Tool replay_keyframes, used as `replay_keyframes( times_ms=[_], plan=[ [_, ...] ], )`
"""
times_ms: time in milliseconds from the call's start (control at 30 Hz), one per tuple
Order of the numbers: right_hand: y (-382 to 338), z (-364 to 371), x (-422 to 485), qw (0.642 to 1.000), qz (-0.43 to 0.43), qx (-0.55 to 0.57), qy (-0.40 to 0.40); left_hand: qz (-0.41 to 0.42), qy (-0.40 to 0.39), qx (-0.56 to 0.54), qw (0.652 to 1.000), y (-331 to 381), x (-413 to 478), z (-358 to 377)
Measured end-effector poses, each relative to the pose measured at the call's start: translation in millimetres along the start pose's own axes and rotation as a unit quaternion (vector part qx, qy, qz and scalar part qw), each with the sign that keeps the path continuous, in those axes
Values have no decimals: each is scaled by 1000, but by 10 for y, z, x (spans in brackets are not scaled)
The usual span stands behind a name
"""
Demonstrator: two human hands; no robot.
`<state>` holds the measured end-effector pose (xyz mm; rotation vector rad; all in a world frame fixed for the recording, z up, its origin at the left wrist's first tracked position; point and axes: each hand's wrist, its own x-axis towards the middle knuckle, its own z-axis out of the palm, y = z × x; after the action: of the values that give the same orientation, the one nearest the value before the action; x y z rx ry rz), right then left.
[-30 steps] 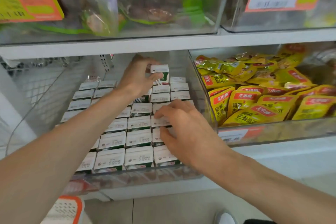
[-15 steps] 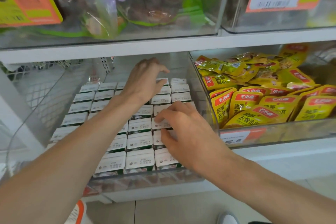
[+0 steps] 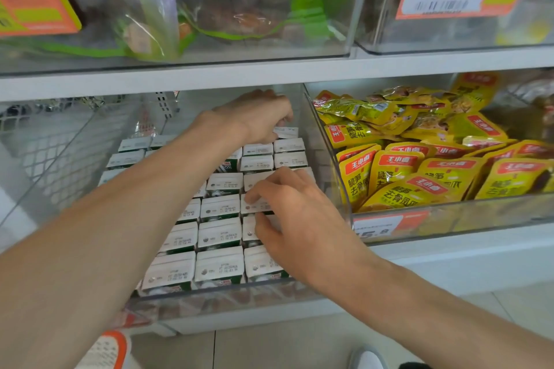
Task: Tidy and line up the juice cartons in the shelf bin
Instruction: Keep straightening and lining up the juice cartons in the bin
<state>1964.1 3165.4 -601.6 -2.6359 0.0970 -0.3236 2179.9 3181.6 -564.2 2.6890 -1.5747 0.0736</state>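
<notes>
**Back Corner Squared, Right Column Steadied**

Caught partway through the straightening step. Found the small white-topped, green-sided juice cartons [image 3: 220,235] standing in close rows inside the clear plastic shelf bin [image 3: 215,296], most tops level and flush. Reached deep with the left hand [image 3: 254,117] to the back-right corner, fingers curled down over the rearmost carton [image 3: 286,132]. Could not tell whether pinching it or merely pushing on it, since the fingertips were hidden. Rested the right hand [image 3: 299,213] on the right-hand column nearer the front, fingers loosely spread, tips pressing on carton tops, thumb against the front edge of one. Noticed a tilted carton [image 3: 227,165] near the middle, green side showing just beside the left forearm.

Judged the next move to call for seating the rearmost carton upright and in line, then righting the tilted carton — with light, even pressure, so that neighbours would not topple. Saw yellow foil snack pouches [image 3: 404,189] heaped in the neighbouring bin, apart from both hands.
</notes>
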Motion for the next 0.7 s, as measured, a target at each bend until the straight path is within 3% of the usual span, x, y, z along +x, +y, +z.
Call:
replay_keyframes(
  times_ms=[333, 533, 700],
  plan=[
    [-4, 14, 5, 1000, 5, 3, 5, 45, 19, -18, 999, -59, 8, 88],
    [-4, 21, -1, 1000, 1, -1, 9, 73, 105, -99, 987, -91, -179, 284],
    [-7, 21, -5, 1000, 1, 0, 9, 57, 117, -150, 980, -29, -236, 278]
  ],
)
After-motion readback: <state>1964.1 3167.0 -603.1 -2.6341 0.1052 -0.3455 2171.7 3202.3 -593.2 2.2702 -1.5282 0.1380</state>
